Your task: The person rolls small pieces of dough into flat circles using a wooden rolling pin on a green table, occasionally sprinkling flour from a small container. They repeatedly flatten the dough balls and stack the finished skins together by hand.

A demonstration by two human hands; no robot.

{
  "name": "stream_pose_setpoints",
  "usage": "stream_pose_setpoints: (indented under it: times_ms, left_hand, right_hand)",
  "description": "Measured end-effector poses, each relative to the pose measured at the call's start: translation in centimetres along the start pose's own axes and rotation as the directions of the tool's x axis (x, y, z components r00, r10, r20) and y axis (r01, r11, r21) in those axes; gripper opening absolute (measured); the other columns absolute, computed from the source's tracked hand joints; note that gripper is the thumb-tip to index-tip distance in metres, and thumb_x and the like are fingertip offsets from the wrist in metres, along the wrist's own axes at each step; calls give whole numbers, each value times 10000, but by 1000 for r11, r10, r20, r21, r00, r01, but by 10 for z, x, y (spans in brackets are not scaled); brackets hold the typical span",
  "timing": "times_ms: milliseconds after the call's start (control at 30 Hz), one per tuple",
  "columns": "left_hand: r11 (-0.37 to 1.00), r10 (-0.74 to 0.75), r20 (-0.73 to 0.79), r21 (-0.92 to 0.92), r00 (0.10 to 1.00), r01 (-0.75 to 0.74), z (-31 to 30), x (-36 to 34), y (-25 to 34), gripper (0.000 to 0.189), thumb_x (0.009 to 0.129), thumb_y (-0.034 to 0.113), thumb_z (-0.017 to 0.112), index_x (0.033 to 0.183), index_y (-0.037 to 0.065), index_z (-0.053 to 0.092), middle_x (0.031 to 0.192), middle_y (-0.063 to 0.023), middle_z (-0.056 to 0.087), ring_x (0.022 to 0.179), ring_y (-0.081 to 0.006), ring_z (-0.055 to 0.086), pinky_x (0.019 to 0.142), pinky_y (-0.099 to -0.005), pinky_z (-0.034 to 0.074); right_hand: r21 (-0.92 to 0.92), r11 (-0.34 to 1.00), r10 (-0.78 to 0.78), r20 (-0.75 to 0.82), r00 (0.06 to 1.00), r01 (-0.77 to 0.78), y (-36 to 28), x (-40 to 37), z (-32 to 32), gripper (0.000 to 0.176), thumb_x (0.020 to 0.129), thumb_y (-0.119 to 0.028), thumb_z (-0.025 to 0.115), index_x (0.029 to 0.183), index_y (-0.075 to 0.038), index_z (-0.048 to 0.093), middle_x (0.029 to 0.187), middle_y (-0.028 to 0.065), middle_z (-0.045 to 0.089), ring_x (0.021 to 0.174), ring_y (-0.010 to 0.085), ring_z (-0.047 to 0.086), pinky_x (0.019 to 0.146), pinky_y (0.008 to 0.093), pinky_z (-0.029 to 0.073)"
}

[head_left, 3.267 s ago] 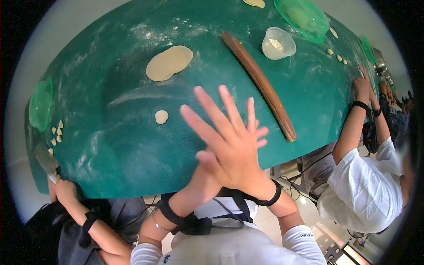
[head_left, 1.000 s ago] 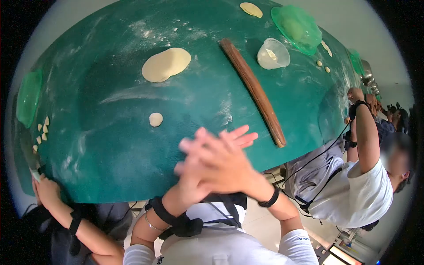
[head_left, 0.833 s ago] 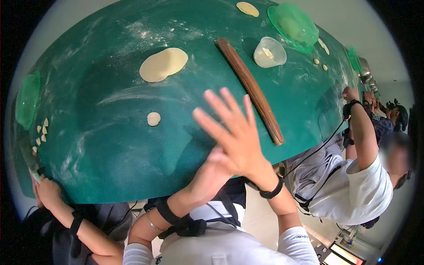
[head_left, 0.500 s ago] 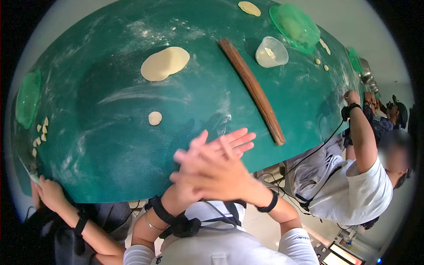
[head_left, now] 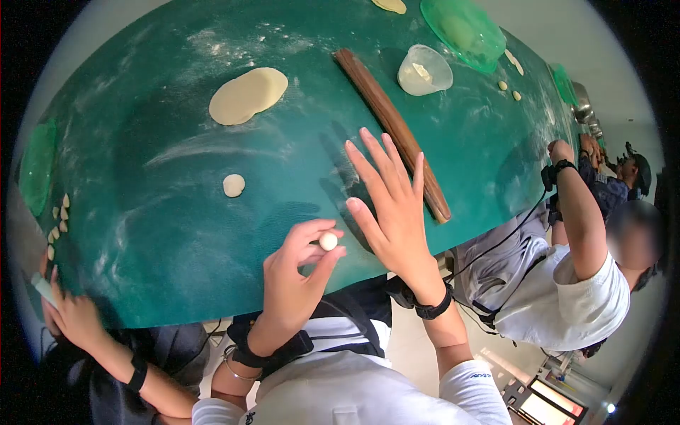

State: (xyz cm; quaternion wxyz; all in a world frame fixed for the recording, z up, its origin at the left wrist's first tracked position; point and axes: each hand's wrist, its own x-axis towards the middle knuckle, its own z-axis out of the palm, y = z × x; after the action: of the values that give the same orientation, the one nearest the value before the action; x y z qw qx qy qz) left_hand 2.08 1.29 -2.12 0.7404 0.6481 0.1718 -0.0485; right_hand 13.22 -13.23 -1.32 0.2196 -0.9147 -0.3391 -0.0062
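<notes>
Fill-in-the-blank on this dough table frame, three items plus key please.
1. The left hand pinches a small pale round dough ball between fingers and ____.
2. The right hand, fingers spread, holds ____.
3. The long brown wooden rolling pin lies nearer the ____ hand.
Missing: thumb; nothing; right.

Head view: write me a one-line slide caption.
Left hand pinches a small dough ball over the green table, right hand open beside the rolling pin.
</notes>
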Motion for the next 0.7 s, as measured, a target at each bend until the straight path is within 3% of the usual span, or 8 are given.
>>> stream_pose_setpoints:
  times_ms: [33, 67, 133, 233, 333, 433, 700]
  left_hand:
    - [994, 30, -52, 105, 998, -24, 2, 0, -1, 286, 898, 22, 695, 1173, 1, 617, 1190, -137, 670, 1139, -190, 637, 860, -321, 552]
    - [951, 183, -65, 266, 981, -160, 2, 2, -4, 278, 869, 25, 719, 1132, 11, 630, 1161, -128, 666, 1096, -203, 639, 848, -329, 543]
    - [737, 470, -15, 557, 883, -383, 2, 8, -9, 264, 810, 30, 766, 1049, 32, 655, 1103, -109, 660, 1010, -229, 644, 824, -346, 525]
    - [646, 505, -3, 665, 863, -376, 3, 14, -11, 278, 743, 56, 793, 996, 50, 677, 1033, -101, 622, 947, -292, 589, 823, -382, 470]
    - [646, 457, -13, 692, 889, -322, 1, 11, -12, 315, 731, 99, 793, 1016, 42, 670, 1002, -102, 593, 989, -316, 560, 866, -407, 423]
    - [623, 472, -12, 713, 882, -323, 0, 11, -16, 302, 768, 137, 761, 1037, 54, 651, 1034, -88, 604, 985, -292, 557, 829, -401, 390]
    - [694, 481, -18, 618, 876, -369, -5, 12, -21, 381, 761, 155, 764, 1092, 21, 631, 1075, -135, 608, 1041, -339, 546, 854, -448, 379]
  right_hand:
    - [1, 1000, 11, 0, 1000, -11, 1, -1, 0, 591, 967, -361, 532, 1516, -181, 408, 1594, 82, 329, 1486, 346, 255, 1175, 645, 55]
    - [15, 1000, 17, -6, 1000, -16, 2, -2, 0, 593, 965, -358, 539, 1514, -172, 409, 1592, 86, 331, 1484, 346, 259, 1175, 643, 56]
    - [43, 999, 27, -15, 1000, -26, 4, -4, -1, 598, 961, -352, 551, 1508, -153, 411, 1588, 93, 335, 1481, 347, 265, 1176, 638, 57]
    - [62, 998, 19, -28, 999, -17, 1, -2, -3, 602, 960, -359, 552, 1503, -141, 413, 1576, 111, 348, 1471, 353, 283, 1174, 640, 66]
    - [102, 994, -24, -34, 999, 28, -9, 8, 1, 601, 961, -359, 551, 1502, -137, 412, 1565, 126, 360, 1461, 358, 300, 1169, 645, 78]
    - [163, 984, -63, -33, 997, 68, -31, 21, 10, 588, 958, -357, 521, 1494, -131, 431, 1553, 140, 378, 1461, 365, 301, 1177, 625, 69]
    - [266, 963, -43, -8, 999, 43, -42, 31, 48, 587, 978, -398, 496, 1490, -121, 423, 1549, 167, 366, 1453, 407, 283, 1173, 639, 104]
